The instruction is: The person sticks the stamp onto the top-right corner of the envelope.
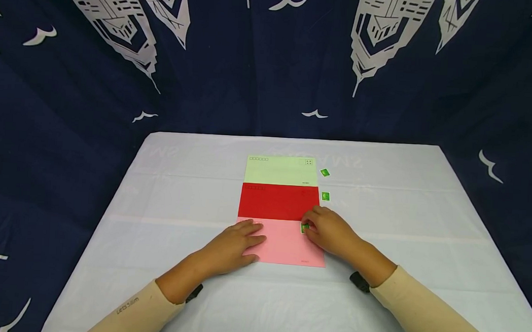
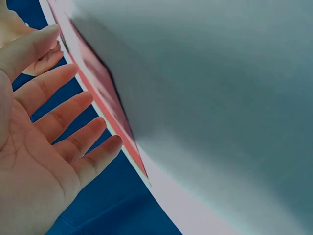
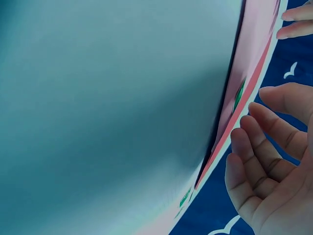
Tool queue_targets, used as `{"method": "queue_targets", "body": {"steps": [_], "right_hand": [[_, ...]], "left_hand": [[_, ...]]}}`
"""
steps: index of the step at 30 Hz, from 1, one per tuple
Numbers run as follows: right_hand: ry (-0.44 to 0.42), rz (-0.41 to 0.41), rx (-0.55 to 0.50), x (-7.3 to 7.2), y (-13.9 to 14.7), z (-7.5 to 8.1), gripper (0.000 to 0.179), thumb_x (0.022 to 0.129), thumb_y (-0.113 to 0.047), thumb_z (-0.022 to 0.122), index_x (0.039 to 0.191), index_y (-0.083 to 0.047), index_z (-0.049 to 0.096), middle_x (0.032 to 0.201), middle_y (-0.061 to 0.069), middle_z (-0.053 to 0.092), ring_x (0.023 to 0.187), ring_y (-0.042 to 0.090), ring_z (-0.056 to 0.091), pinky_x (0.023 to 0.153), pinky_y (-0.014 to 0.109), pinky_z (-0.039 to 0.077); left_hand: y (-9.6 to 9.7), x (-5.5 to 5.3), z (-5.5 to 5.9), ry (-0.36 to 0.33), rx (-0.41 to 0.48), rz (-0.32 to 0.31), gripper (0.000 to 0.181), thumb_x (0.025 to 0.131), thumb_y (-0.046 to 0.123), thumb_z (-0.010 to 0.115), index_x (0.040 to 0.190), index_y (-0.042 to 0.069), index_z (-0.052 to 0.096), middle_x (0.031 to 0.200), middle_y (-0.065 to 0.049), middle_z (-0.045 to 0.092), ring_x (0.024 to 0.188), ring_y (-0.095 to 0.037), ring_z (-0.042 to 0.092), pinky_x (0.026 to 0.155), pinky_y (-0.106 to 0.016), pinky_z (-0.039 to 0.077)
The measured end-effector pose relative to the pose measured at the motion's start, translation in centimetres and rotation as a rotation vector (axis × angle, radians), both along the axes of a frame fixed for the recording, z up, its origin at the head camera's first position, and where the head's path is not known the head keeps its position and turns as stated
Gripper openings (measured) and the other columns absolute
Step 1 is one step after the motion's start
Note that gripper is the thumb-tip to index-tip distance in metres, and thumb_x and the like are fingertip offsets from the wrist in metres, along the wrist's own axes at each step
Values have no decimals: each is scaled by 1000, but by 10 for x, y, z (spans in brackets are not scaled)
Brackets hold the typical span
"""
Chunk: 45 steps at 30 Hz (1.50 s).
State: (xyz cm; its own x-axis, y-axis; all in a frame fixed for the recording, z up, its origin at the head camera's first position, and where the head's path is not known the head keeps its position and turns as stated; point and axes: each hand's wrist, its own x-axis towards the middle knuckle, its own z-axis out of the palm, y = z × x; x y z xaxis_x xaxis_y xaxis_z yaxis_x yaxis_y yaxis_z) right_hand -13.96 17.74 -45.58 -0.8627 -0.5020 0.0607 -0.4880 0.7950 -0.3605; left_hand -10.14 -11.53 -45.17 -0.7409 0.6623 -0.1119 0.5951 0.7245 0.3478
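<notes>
A pink envelope (image 1: 284,247) lies flat on the white table, nearest to me. Spread fingers of my left hand (image 1: 233,245) rest on its left side. At the envelope's upper right is a small green stamp (image 1: 304,229), partly covered by my right hand (image 1: 332,232). The right thumb and fingers are bent around the stamp; in the right wrist view the fingertips (image 3: 266,92) stand apart, with the stamp (image 3: 239,95) flat on the pink paper beyond them. In the left wrist view the left hand (image 2: 54,142) has its fingers extended and holds nothing.
Beyond the pink envelope lie a red envelope (image 1: 278,202) and a pale green envelope (image 1: 279,171), edge to edge. Two more green stamps, one upper (image 1: 325,172) and one lower (image 1: 325,196), lie just right of them. A dark blue patterned cloth (image 1: 295,61) hangs behind the white table (image 1: 178,181).
</notes>
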Motion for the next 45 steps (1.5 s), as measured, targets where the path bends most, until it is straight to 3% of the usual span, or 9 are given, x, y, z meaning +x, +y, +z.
{"method": "queue_targets", "body": {"steps": [12, 27, 45], "right_hand": [[106, -30, -94, 1, 12, 8, 9, 90, -8, 71, 99, -8, 73, 90, -1, 65, 82, 12, 56, 76, 32, 55], [75, -90, -118, -1, 25, 11, 14, 90, -8, 72, 104, -8, 71, 98, 1, 67, 92, 17, 64, 85, 39, 59], [16, -183, -78, -9, 49, 10, 19, 90, -9, 72, 109, -6, 70, 99, 4, 71, 94, 21, 68, 86, 43, 59]], "left_hand": [[-2, -10, 15, 20, 71, 52, 47, 98, 28, 64, 142, 11, 60, 152, -7, 53, 149, -31, 40, 123, -49, 33], [0, -27, 25, 110, 107, 48, 45, 99, 26, 65, 141, 13, 61, 148, -7, 57, 142, -29, 48, 120, -46, 39], [6, -53, 25, 4, 96, 103, 50, 99, 26, 64, 147, 17, 54, 156, -7, 49, 146, -29, 43, 121, -47, 37]]}}
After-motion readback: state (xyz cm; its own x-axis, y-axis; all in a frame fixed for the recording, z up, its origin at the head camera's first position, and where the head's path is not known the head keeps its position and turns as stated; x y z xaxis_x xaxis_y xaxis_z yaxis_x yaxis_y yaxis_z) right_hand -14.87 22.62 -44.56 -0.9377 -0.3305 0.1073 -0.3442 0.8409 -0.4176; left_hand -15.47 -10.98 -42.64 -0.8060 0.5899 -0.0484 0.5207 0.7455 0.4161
